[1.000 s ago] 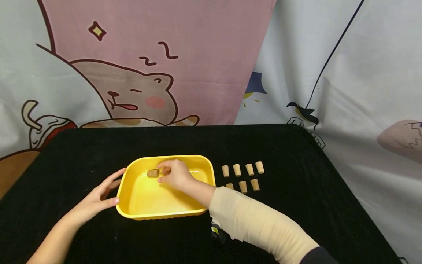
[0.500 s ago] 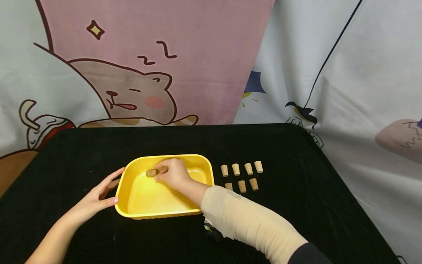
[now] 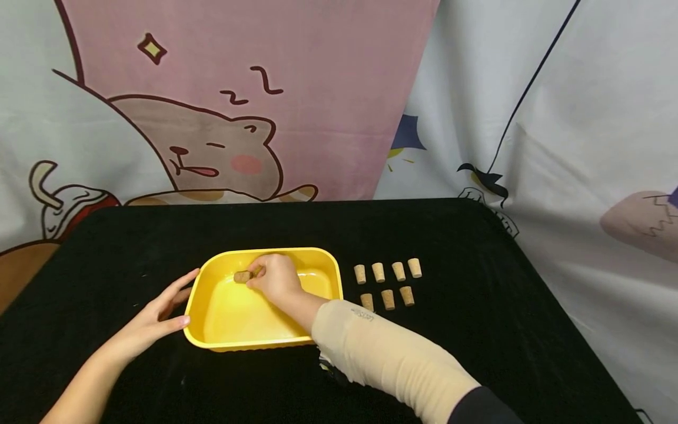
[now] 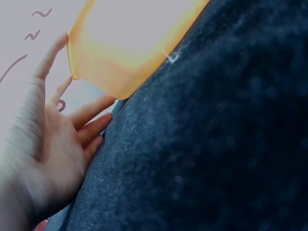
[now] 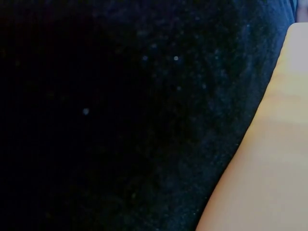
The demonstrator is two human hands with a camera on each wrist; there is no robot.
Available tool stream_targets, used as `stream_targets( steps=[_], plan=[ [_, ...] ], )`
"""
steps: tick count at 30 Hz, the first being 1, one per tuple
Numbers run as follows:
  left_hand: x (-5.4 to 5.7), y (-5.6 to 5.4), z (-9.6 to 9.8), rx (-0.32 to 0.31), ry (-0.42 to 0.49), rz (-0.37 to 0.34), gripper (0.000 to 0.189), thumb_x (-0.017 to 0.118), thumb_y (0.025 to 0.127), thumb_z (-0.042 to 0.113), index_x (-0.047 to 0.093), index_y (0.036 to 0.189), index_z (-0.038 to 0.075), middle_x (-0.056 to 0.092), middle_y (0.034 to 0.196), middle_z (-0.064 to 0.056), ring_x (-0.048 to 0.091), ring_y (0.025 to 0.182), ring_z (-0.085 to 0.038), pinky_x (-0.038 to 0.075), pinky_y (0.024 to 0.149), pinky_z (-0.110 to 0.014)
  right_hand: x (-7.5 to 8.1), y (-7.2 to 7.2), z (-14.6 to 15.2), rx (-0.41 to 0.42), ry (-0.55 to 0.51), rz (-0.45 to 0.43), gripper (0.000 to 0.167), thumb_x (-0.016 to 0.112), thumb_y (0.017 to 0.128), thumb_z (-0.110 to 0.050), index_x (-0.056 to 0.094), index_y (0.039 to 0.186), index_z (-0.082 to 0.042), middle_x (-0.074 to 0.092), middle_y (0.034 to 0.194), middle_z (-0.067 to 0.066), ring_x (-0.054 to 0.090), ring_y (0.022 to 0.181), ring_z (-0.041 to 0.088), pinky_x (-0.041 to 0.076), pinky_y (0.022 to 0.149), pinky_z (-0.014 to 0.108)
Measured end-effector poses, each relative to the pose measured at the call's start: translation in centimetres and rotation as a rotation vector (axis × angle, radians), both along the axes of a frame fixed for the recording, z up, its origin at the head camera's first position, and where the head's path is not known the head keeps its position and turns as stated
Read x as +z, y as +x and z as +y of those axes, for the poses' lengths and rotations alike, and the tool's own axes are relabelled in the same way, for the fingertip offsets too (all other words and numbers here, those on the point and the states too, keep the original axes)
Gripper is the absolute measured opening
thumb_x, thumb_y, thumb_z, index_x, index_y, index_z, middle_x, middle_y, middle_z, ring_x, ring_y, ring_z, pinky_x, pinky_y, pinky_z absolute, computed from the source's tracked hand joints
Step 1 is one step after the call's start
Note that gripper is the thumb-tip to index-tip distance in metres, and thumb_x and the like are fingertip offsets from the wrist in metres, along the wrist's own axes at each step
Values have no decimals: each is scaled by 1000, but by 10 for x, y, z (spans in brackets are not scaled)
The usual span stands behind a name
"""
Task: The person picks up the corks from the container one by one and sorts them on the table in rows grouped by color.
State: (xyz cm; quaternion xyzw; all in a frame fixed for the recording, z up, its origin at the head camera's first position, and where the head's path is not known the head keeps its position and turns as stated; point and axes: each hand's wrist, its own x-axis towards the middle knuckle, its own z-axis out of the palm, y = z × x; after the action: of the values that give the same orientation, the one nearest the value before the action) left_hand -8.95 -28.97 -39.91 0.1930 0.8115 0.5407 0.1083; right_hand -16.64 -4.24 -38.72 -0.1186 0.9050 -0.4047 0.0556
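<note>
A yellow plastic bin point(image 3: 233, 324) sits on the black-covered table. Inside it, near the back left, lies a brown cork stopper point(image 3: 242, 277). My right hand point(image 3: 279, 280) reaches into the bin and pinches at the cork's right end with thumb and forefinger; the fingers partly hide what is between them. At the bin's left side, my left hand point(image 3: 150, 321) has its fingers spread and fairly straight. Its fingertips touch the bin's wall, as the left wrist view also shows with the hand point(image 4: 60, 139) against the bin point(image 4: 115, 77). The right wrist view does not show the right hand's fingers.
Right of the bin, several tapered corks stand in two rows, a back row point(image 3: 378, 272) and a front row point(image 3: 388, 300). The black cloth point(image 3: 477, 330) covers the table. Behind it hangs a printed curtain point(image 3: 339, 88). The right wrist view shows the bin's wall point(image 5: 269, 168).
My right thumb and forefinger have closed in from apart onto the cork's right end. The left hand stays at the bin's side. The head view has shifted slightly.
</note>
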Motion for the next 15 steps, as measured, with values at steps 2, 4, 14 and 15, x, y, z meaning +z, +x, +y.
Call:
stream_targets(
  steps=[2,4,14,15],
  plan=[
    [0,0,0,-5,2,1,68,49,97,4,15,154,16,34,142,-35,47,115,4,44,88,-57,0,0,0,5,1,2,17,84,74,-17,77,90,-17,59,68,-13,53,64,3,45,58,15],
    [0,0,-1,-6,4,3,68,49,96,4,15,154,16,34,142,-36,47,115,3,45,88,-51,1,0,1,17,-8,4,17,83,75,-17,76,90,-16,60,69,-13,54,64,3,45,58,15],
    [-1,1,-1,-3,13,12,68,49,96,5,16,154,15,35,141,-36,46,116,4,38,87,-71,6,-2,6,60,-133,-17,15,84,74,-13,75,86,-11,63,73,-9,56,65,4,48,61,15],
    [-1,1,-2,-1,11,12,67,49,96,5,16,154,15,36,141,-35,46,116,4,37,87,-71,7,-2,7,67,-145,-22,15,84,74,-12,74,85,-10,64,73,-9,56,65,4,48,62,14]
  ],
)
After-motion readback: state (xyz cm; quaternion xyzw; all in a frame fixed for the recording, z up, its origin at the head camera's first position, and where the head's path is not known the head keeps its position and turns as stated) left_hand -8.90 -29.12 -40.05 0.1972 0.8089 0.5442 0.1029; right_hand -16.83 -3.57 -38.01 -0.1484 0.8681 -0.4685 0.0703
